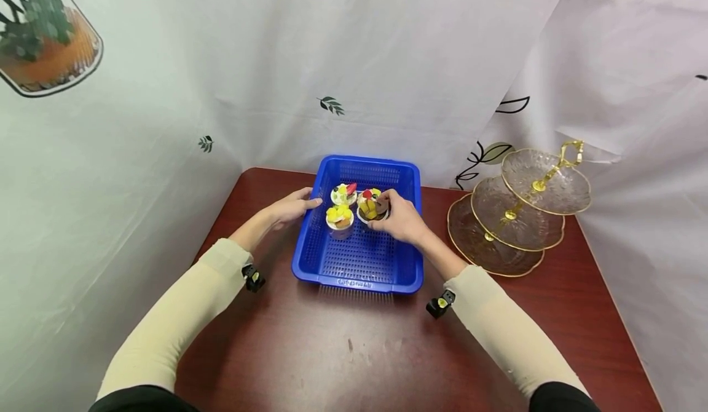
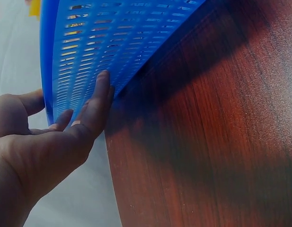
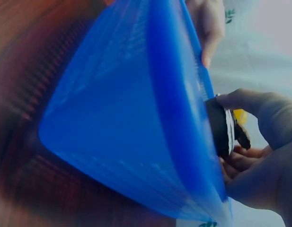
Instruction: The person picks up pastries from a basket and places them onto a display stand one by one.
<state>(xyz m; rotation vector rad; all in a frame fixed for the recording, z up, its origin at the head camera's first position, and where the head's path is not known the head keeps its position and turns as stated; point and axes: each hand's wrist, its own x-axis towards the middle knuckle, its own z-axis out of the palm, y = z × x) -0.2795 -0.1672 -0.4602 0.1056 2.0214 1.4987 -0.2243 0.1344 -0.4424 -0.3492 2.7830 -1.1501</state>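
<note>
Left hand (image 1: pixel 287 208) grips a basket (image 1: pixel 358 264) on a red-brown table (image 1: pixel 376 350), white sheeting (image 1: pixel 409 49) behind.

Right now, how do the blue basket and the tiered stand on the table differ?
The blue basket is solid-coloured with slotted sides; the tiered stand is see-through with gold edging.
The basket is one open container; the stand stacks three plates.
The left hand holds the basket; the stand is untouched.
Both rest on the reddish-brown table.

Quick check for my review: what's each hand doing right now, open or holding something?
Left hand: closed on the side of the blue basket, thumb over the rim.
Right hand: closed, holding a dark dessert cup.
</note>
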